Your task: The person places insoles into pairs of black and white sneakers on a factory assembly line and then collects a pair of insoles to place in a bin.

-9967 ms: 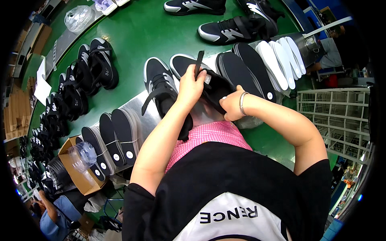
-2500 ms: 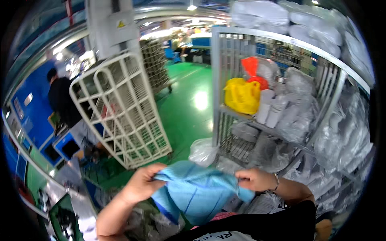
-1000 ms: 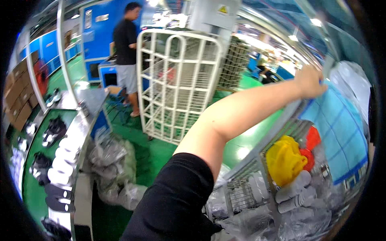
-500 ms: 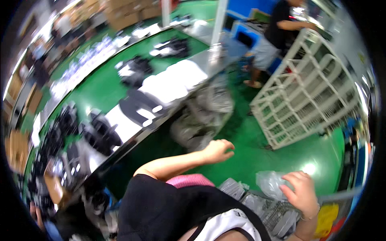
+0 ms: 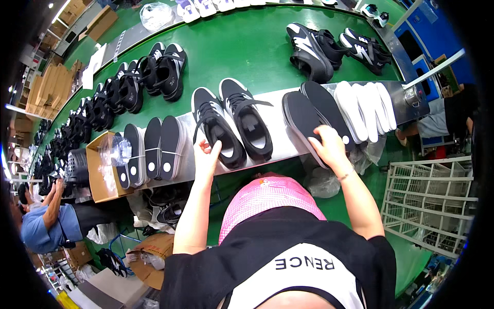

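A pair of black sports shoes with white trim stands on the bench before me: a left shoe [image 5: 218, 131] and a right shoe [image 5: 247, 121]. At the outer side of the left shoe is my left hand [image 5: 206, 160], thumb and curled fingers apart, with nothing seen in it. My right hand [image 5: 332, 149] reaches onto black insoles, thumb and fingers apart, touching them. These lie in two overlapping stacks, a near one [image 5: 298, 116] and a farther one [image 5: 321, 100]. White insoles [image 5: 355, 110] lie just to their right.
More black insoles [image 5: 162, 147] lie at left beside a cardboard box [image 5: 98, 175]. Black shoes [image 5: 170, 72] line the green conveyor [image 5: 231, 46]. A white wire rack [image 5: 429, 206] stands right. A co-worker in blue [image 5: 46, 224] is at far left.
My view has swung from the floor and rack to the bench. Both hands have come over the bench: the left beside the shoes, the right onto the black insoles.
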`<state>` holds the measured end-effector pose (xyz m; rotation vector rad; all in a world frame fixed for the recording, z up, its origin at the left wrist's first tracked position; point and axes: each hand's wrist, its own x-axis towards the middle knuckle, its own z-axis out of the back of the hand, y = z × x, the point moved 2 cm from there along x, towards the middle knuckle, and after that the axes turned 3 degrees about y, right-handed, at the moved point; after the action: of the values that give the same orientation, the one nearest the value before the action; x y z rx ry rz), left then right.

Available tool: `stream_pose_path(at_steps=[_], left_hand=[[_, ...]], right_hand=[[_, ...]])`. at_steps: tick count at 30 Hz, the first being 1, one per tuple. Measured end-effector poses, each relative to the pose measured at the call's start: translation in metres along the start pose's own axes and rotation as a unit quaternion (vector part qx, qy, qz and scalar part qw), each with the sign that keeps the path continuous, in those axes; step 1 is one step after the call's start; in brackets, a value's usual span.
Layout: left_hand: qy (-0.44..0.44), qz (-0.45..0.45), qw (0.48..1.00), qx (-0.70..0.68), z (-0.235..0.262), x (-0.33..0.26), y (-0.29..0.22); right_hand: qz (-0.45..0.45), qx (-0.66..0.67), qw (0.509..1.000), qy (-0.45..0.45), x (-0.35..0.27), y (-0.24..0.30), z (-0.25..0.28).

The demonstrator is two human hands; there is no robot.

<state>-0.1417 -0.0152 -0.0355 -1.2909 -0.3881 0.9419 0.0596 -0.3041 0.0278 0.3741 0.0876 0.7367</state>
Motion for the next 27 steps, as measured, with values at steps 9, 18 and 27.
stream_pose_path(at_steps=[9,18,27], left_hand=[[0.053,0.027,0.998,0.033,-0.052,0.027,-0.018],[0.014,-0.291,0.869,0.399,-0.075,0.037,-0.059],[0.081,-0.304,0.873,0.372,-0.078,0.054,-0.063]], right_hand=[[-0.114,-0.065,0.986,0.101,0.046,-0.012,-0.037],[-0.041,-0.047,0.989,0.134,0.055,-0.012,-0.006],[-0.147,-0.153,0.975,-0.072,0.243,-0.110,-0.018]])
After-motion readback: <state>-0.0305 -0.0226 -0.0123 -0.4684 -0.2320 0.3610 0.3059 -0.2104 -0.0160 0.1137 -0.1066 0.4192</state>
